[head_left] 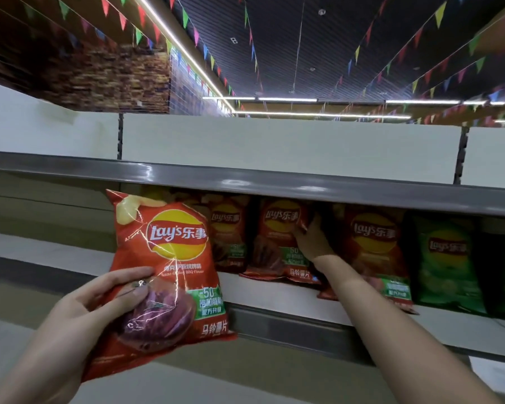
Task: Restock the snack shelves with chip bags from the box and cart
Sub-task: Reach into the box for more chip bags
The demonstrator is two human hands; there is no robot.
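Note:
My left hand point(99, 304) grips a red Lay's chip bag point(169, 258) by its lower left part and holds it upright in front of the shelf point(274, 295). My right hand point(314, 243) reaches into the shelf and pinches the right edge of a second red chip bag point(274, 246) that stands there. Further red bags, one point(228, 234) to its left and one point(373, 252) to its right, stand in the same row. The box and cart are out of view.
Green chip bags point(446, 266) stand at the right end of the row. A grey shelf edge point(245, 179) runs just above the bags, leaving a low opening. White back panels point(289, 147) rise behind the upper shelf. The shelf space left of the bags holds nothing.

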